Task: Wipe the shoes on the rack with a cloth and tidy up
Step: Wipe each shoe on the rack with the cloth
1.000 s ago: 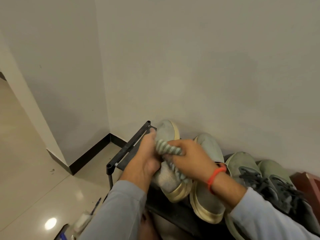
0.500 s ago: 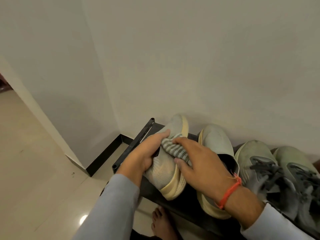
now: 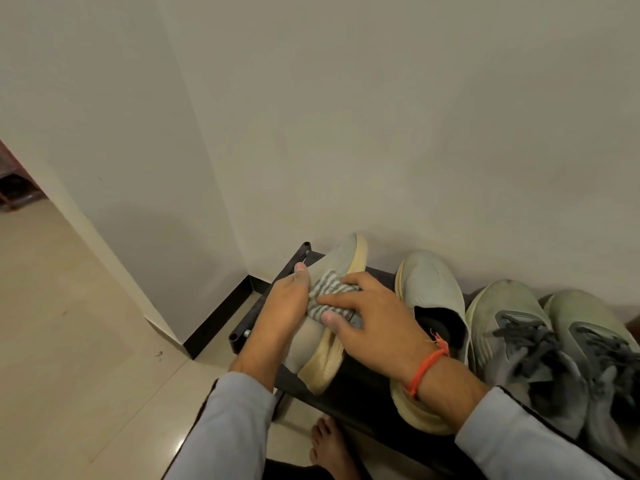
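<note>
**Leftmost shoe under the cloth; wipe has moved up toward the toe**

Changes noted: against the picture half a second earlier, the left hand [image 3: 290, 308] has slid along the outer side of the leftmost shoe [image 3: 341, 261], its thumb now near the rack's far left post. It grips the shoe from the left, fingers curled round the upper, and holds it tilted onto its edge with the yellowed sole turned right. The right hand [image 3: 375, 323] presses the striped cloth [image 3: 327, 294] on the upper with fingers mostly straight and spread; whether the thumb pinches the cloth underneath cannot be told. The cloth sits a little farther up the shoe than before. In my judgement the wipe of this first shoe is mid-stroke, working toward the toe.

Remaining work: the second pale shoe [image 3: 431, 289] lies flat just right of it, and the two grey laced shoes [image 3: 540, 337] stand farther right, side by side. I judge three shoes are yet to be wiped.

Edges and room: the rack [image 3: 360, 386] stands in a corner, with a wall at its left end and another along its far side, against which the toes nearly rest. The tilted shoe's heel overhangs the near edge and could slip off if released. Open floor [image 3: 69, 341] lies left and near. A bare foot [image 3: 327, 441] stands just below the near edge.
</note>
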